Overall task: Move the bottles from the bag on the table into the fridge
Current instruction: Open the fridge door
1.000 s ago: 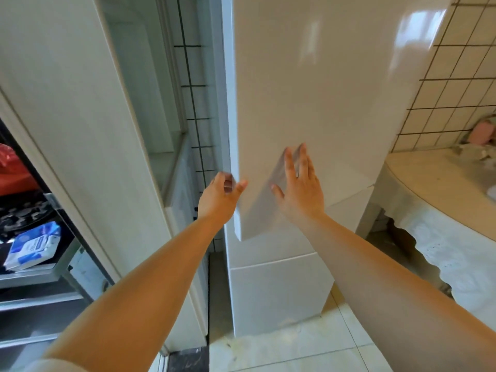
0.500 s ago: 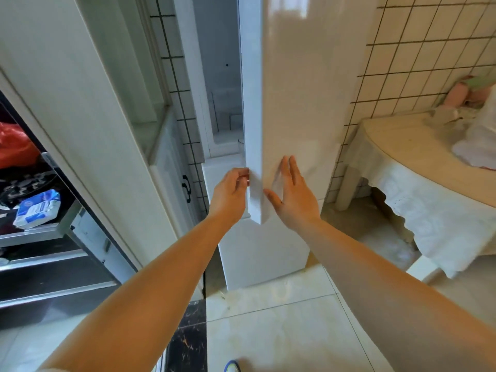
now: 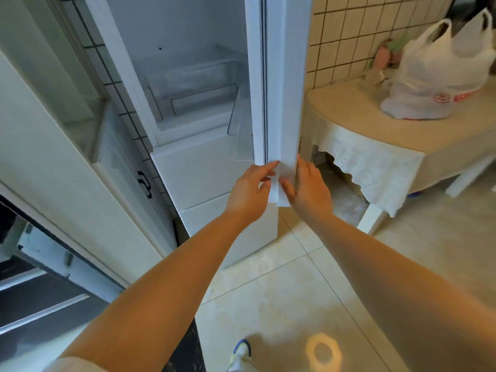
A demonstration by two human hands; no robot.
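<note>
**Fingers on door edge; fridge open, bottles not yet handled**

The fingers of the left hand [image 3: 251,190] extend nearly straight, tips touching the inner side of the fridge door [image 3: 284,103] at its lower corner; they enclose nothing. The right hand [image 3: 308,187] lies flat against the outer face of the same edge, fingers straight, thumb alongside; neither hand carries a bottle.

The door stands edge-on to the camera; the fridge [image 3: 188,76] interior shows a clear drawer and bare shelf space. The bag [image 3: 434,76], white plastic with handles upright, sits on the table [image 3: 375,127] to the right, well apart from both hands; its contents are not visible.

Assessment: the step in hand is door opening. Recommended practice: swing the door fully clear so it stays put; release it gently; check that it does not strike the table, which stands just beside it; then turn to the bag.
</note>
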